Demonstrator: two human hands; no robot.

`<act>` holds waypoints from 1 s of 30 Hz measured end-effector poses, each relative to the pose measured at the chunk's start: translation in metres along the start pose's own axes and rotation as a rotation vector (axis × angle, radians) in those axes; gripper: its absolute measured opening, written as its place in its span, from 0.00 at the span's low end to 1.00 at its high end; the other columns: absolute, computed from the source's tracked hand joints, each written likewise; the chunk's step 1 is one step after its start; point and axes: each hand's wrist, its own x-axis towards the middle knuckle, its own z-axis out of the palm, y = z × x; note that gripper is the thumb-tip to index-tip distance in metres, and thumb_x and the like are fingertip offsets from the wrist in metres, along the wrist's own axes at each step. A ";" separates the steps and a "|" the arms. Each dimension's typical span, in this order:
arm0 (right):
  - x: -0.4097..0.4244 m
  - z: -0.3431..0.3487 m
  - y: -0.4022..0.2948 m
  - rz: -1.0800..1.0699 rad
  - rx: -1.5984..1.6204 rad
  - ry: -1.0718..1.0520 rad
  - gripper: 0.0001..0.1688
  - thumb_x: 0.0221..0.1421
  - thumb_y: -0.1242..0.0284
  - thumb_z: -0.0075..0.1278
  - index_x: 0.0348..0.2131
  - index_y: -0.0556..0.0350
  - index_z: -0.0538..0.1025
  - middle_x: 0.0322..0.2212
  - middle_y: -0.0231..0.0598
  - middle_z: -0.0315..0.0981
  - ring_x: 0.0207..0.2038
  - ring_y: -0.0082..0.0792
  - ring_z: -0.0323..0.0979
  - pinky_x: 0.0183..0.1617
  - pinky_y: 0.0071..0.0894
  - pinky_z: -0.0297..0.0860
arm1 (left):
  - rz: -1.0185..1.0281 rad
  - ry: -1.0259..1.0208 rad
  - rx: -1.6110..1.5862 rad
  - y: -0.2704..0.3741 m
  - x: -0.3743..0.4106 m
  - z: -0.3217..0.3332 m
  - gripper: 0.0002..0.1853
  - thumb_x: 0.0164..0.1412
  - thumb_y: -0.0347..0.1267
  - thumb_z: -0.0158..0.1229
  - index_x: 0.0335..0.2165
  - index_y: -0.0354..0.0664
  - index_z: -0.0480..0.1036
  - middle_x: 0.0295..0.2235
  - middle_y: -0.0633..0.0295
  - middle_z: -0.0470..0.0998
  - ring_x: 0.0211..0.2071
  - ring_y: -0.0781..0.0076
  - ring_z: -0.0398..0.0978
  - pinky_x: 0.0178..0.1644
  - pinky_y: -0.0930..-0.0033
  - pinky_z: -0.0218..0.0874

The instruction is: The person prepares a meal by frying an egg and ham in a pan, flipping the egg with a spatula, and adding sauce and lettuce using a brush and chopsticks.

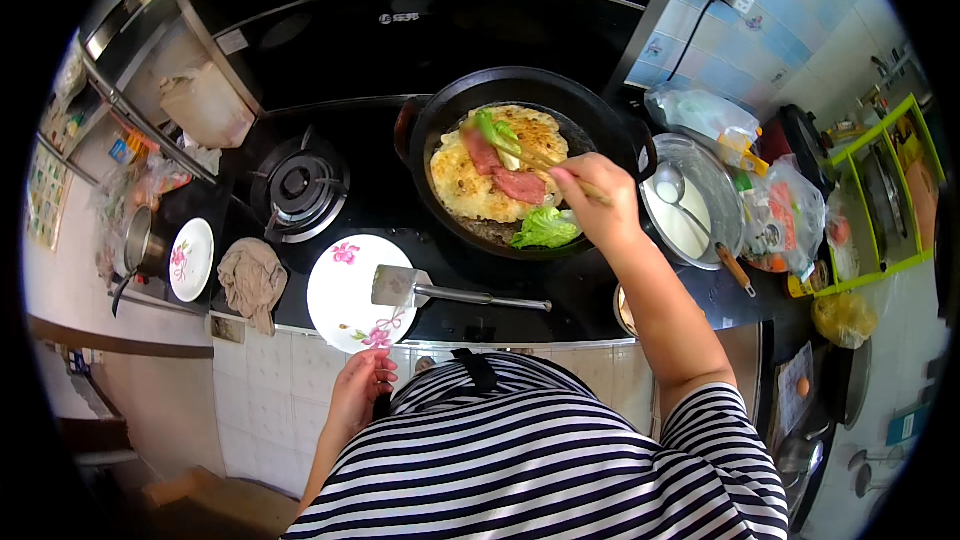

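My right hand (598,195) grips wooden chopsticks (540,161) over a large dark wok (517,79). Browned flatbread (465,184) lies in the wok, with slices of pink meat (519,186) across it. The chopstick tips reach green lettuce (491,127) on the upper part of the bread; this spot is partly blurred. Another lettuce leaf (547,229) lies at the wok's lower right. Below the edge of a white floral plate (330,270), my left hand (362,382) has slightly curled fingers and holds nothing visible. A metal spatula (395,286) rests on that plate, its handle pointing right.
A gas burner (298,184), a crumpled cloth (251,277) and a small floral plate (201,251) are at left. Right of the wok stands a metal pot (731,217) of white batter with a ladle (679,191). Plastic bags (787,217) and a green rack (870,285) are farther right.
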 end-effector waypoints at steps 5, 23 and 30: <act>0.001 0.007 0.002 0.100 -0.003 0.005 0.04 0.44 0.78 0.55 0.22 0.59 0.73 0.19 0.41 0.68 0.21 0.36 0.68 0.24 0.28 0.63 | -0.017 0.002 -0.037 -0.001 -0.003 -0.001 0.13 0.60 0.36 0.42 0.39 0.39 0.65 0.31 0.60 0.70 0.31 0.73 0.67 0.35 0.74 0.59; -0.017 -0.126 -0.033 0.602 0.249 -0.344 0.04 0.45 0.81 0.50 0.25 0.69 0.74 0.23 0.40 0.69 0.22 0.26 0.70 0.26 0.19 0.68 | -0.037 0.030 0.017 0.007 0.010 0.001 0.14 0.60 0.36 0.42 0.39 0.38 0.66 0.29 0.61 0.70 0.29 0.75 0.68 0.32 0.77 0.60; -0.021 -0.137 -0.031 0.542 0.287 -0.267 0.03 0.44 0.82 0.51 0.24 0.68 0.75 0.22 0.40 0.69 0.22 0.26 0.69 0.25 0.20 0.66 | -0.054 -0.013 0.066 0.013 0.019 0.006 0.13 0.61 0.35 0.41 0.39 0.38 0.66 0.30 0.62 0.71 0.30 0.76 0.67 0.34 0.78 0.58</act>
